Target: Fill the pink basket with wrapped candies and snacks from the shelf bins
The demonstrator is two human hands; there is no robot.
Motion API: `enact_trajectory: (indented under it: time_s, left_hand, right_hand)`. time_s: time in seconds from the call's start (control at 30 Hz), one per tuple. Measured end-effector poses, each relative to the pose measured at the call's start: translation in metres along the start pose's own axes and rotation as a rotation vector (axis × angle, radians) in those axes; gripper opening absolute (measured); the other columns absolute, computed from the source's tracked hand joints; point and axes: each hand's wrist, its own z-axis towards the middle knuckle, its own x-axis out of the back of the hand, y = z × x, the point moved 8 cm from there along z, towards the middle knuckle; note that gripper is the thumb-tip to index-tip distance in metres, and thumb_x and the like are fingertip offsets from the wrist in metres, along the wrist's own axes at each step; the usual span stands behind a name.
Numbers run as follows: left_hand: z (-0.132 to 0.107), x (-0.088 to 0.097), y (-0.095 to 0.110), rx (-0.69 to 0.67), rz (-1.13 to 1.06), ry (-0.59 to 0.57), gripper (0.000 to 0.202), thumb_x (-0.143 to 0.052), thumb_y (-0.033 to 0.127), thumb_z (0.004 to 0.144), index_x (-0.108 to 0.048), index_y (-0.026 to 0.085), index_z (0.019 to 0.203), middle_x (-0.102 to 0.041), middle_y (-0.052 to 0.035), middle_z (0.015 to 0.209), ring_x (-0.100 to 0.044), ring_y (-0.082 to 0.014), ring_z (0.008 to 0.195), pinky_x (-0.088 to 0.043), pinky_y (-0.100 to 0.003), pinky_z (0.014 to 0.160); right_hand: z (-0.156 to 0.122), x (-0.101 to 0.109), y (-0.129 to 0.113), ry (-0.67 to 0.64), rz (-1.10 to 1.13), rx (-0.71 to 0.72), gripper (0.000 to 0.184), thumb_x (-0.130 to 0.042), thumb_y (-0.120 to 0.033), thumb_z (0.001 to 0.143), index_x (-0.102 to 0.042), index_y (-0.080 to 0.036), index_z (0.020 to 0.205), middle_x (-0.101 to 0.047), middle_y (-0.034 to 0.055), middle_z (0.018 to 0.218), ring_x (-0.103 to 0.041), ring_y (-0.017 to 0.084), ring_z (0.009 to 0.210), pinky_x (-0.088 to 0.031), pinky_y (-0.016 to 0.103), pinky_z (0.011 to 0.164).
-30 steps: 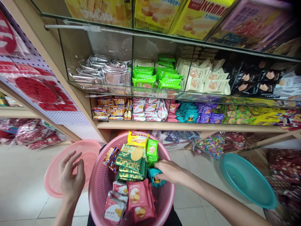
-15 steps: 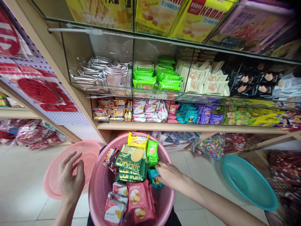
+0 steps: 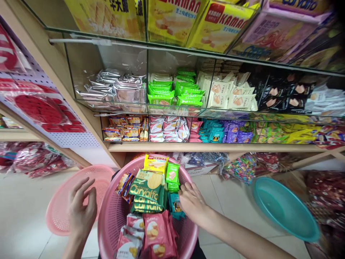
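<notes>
right hand (image 3: 193, 204) has just turned more knuckles-up by the right rim of the deep pink basket (image 3: 106, 221); fingers curled, can't tell if pinching the teal packets (image 3: 175, 206). those sit inside, next to the green packets (image 3: 172, 175), seemingly near settled. left hand (image 3: 81, 208) hangs loosely spread, holding nothing.

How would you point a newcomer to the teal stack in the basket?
Find the snack-filled pink basket below the shelves. On its right side, beside the right hand, the teal stack sits just below the green stack in the picture. It's the only teal one in there.
</notes>
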Motion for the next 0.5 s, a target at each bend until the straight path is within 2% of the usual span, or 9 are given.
enact_trajectory:
  time_s: [0.1, 0.17, 0.27, 0.33, 0.4, 0.5]
  left_hand:
    - [-0.004, -0.007, 0.002, 0.01, -0.007, -0.051, 0.025, -0.049, 0.028, 0.08, -0.058, 0.02, 0.102, -0.053, -0.0074, 0.113, -0.054, -0.0188, 0.099, -0.053, -0.029, 0.072]
    - [-0.007, -0.012, 0.001, 0.041, -0.007, -0.096, 0.026, -0.048, 0.03, 0.08, -0.058, 0.021, 0.102, -0.053, -0.0065, 0.113, -0.057, -0.0167, 0.091, -0.053, -0.026, 0.067]
    - [-0.01, -0.021, 0.001, 0.072, -0.02, -0.159, 0.027, -0.047, 0.034, 0.08, -0.058, 0.023, 0.101, -0.052, -0.005, 0.114, -0.06, -0.0137, 0.08, -0.052, -0.022, 0.056]
    - [-0.011, -0.026, -0.001, 0.075, -0.03, -0.181, 0.027, -0.047, 0.035, 0.079, -0.058, 0.023, 0.101, -0.052, -0.0045, 0.115, -0.06, -0.0129, 0.077, -0.05, -0.02, 0.051]
    - [-0.012, -0.03, -0.004, 0.072, -0.038, -0.197, 0.028, -0.047, 0.036, 0.079, -0.057, 0.024, 0.102, -0.051, -0.0046, 0.117, -0.06, -0.0133, 0.077, -0.05, -0.02, 0.05]
    - [-0.014, -0.034, -0.012, 0.073, -0.045, -0.209, 0.031, -0.047, 0.038, 0.079, -0.056, 0.025, 0.105, -0.05, -0.0054, 0.118, -0.06, -0.0141, 0.078, -0.05, -0.02, 0.05]
  right_hand:
    - [0.0, -0.002, 0.0, -0.012, -0.013, -0.017, 0.034, -0.042, -0.021, 0.081, -0.059, -0.008, 0.108, -0.053, 0.0182, 0.117, -0.039, 0.029, 0.117, -0.025, 0.042, 0.099]
    - [-0.001, 0.004, 0.002, 0.01, -0.011, 0.003, 0.034, -0.045, -0.027, 0.081, -0.059, -0.01, 0.106, -0.055, 0.0165, 0.114, -0.043, 0.029, 0.113, -0.03, 0.04, 0.095]
    - [-0.004, 0.039, 0.02, 0.136, 0.023, 0.044, 0.033, -0.041, -0.035, 0.083, -0.058, -0.014, 0.101, -0.058, 0.013, 0.107, -0.051, 0.025, 0.101, -0.039, 0.034, 0.083]
    - [-0.004, 0.076, 0.053, 0.261, 0.022, -0.023, 0.033, -0.035, -0.038, 0.086, -0.058, -0.017, 0.095, -0.059, 0.0106, 0.101, -0.056, 0.022, 0.09, -0.041, 0.03, 0.074]
    - [0.001, 0.112, 0.102, 0.374, -0.012, -0.163, 0.031, -0.034, -0.039, 0.086, -0.057, -0.018, 0.088, -0.061, 0.0085, 0.091, -0.056, 0.02, 0.081, -0.04, 0.028, 0.068]
    - [0.012, 0.156, 0.175, 0.628, -0.078, -0.27, 0.022, -0.038, -0.03, 0.085, -0.054, -0.018, 0.094, -0.057, 0.0093, 0.094, -0.052, 0.021, 0.089, -0.039, 0.029, 0.072]
